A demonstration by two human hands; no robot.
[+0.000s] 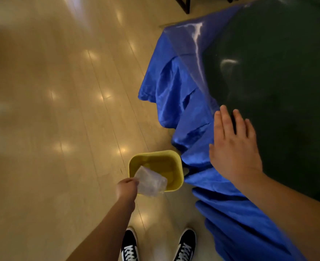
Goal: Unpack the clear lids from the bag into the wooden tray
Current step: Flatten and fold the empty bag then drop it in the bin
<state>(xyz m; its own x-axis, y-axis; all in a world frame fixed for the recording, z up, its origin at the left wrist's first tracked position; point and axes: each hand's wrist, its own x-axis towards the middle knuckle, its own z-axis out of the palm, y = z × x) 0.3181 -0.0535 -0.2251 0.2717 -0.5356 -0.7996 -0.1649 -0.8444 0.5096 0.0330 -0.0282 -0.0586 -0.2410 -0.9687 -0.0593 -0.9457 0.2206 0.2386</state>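
Blue cloth hangs in folds from the dark green desk down toward the pale floor, which lies open to the left; a yellow bin stands on the floor just beside the cloth; the left hand pinches a crumpled clear bag over the bin's near rim; what the bag holds cannot be told; the right hand, fingers straight and spread, is over the desk's edge; black shoes stand below the bin.

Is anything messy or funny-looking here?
The blue cloth hangs bunched and wrinkled off the table, crowding the yellow bin on the floor. The left hand holds a crumpled clear bag over that bin.
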